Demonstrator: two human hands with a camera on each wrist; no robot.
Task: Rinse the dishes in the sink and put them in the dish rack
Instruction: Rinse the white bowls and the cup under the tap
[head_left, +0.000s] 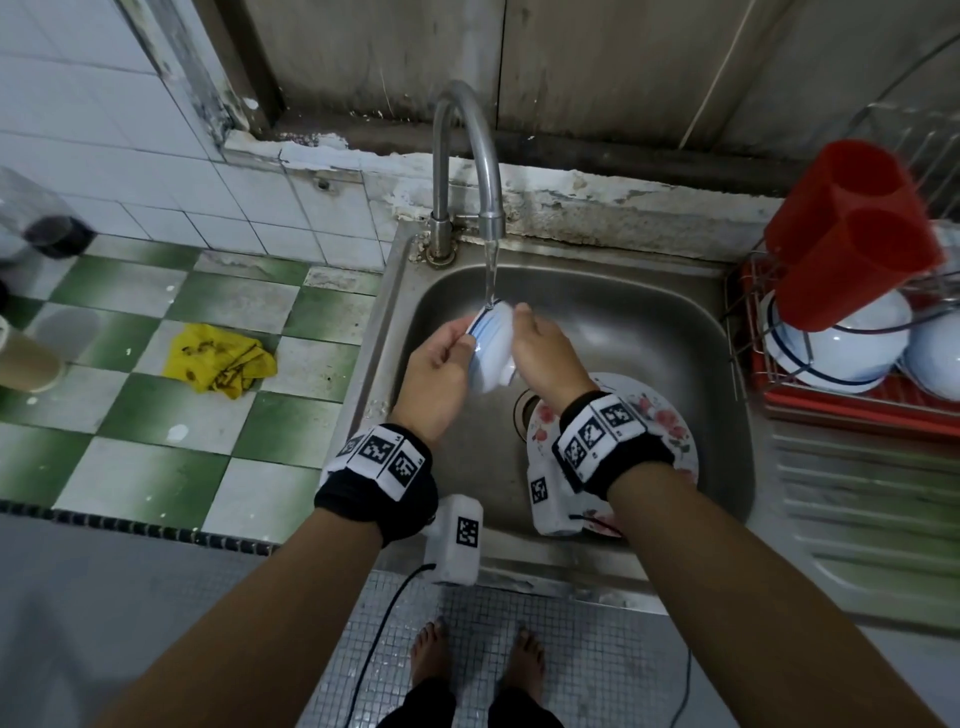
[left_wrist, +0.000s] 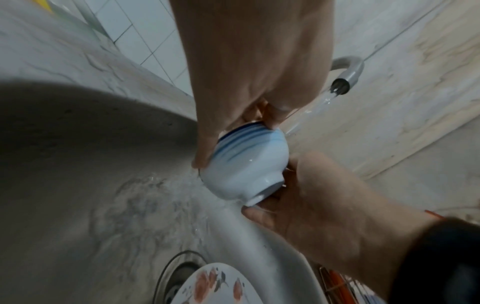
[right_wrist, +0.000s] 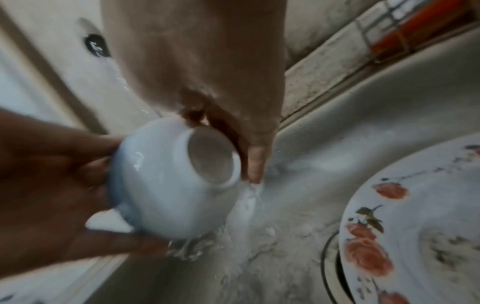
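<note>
Both hands meet at the middle of the stainless-steel sink (head_left: 675, 332), clamped on a small white ceramic bowl with blue rim bands (head_left: 491, 345). The left hand (head_left: 436, 371) grips its rim; the right hand (head_left: 543, 356) curls against its foot. It lies tilted on its side under water from the curved metal tap (head_left: 467, 161) at 12 o'clock. A white rose-patterned plate (head_left: 670, 426) lies at 5 o'clock in the basin. The red wire dish rack (head_left: 852, 402) at 3 o'clock holds white bowls.

Readable text: none found.
Only square black-and-white coded markers (head_left: 377, 449) appear, on the white plates of both wristbands (head_left: 602, 441) and on the white camera boxes (head_left: 457, 540) beneath the wrists; they carry no letters or digits. Bowls, plate, red holder and faucet show no legible label or brand.
</note>
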